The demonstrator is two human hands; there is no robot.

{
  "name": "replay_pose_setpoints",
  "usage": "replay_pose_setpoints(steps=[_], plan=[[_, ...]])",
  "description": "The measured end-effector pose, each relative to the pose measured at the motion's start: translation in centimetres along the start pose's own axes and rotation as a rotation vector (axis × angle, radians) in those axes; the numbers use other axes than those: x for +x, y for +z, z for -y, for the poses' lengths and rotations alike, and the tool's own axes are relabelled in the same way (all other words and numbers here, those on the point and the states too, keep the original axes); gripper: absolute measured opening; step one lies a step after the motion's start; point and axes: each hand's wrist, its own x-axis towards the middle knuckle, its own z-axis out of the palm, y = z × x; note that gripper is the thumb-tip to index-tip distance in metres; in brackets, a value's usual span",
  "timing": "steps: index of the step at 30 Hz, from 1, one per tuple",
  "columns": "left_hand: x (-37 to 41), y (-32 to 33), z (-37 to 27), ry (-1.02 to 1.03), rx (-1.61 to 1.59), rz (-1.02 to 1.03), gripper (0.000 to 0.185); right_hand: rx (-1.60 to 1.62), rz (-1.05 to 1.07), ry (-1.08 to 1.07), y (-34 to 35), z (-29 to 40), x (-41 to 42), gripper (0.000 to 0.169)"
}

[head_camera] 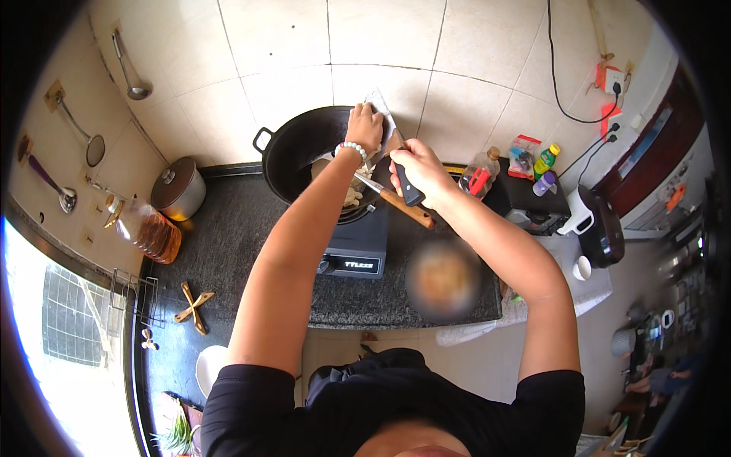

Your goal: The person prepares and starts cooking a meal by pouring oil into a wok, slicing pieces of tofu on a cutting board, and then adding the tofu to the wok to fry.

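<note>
My right hand [420, 171] grips the black handle of a kitchen cleaver [388, 128], its broad blade tilted up over the right side of a black wok [297, 148]. My left hand [365, 128], with a beaded bracelet [351, 148] at the wrist, lies against the near face of the blade; whether its fingers hold anything is hidden. Pale food pieces [353, 197] lie in the wok below my hands. A spatula with a wooden handle [408, 208] rests across the wok's rim, beneath the cleaver handle. The wok sits on a portable cooktop [354, 257].
A blurred round dish [444, 280] stands on the counter at right. Behind it are a bottle [481, 171] and a black appliance [528, 200]. A lidded pot [178, 188], an oil jug [149, 231] and a wooden trivet [194, 308] stand at left. Ladles hang on the wall.
</note>
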Motion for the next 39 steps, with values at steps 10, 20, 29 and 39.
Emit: replay_pose_setpoints(steps=[10,20,29,39], plan=[[-1.9,2.8,-0.8,-0.523,-0.204,0.352,0.031,-0.066,-0.058,0.013,-4.5,-1.2,3.3,0.015],[0.1,-0.8,6.1,0.042,0.297,0.896,0.023,-0.223,0.049,-0.118,-5.8,1.4,3.1,0.018],[-1.3,-8.1,-4.9,0.022,0.215,0.568,0.076,-0.098,0.067,-0.041,-4.4,0.0,3.2,0.015],[-2.6,-6.6,-2.2,-0.083,0.417,0.747,0.069,-0.028,0.075,0.018,-6.8,0.6,1.0,0.012]])
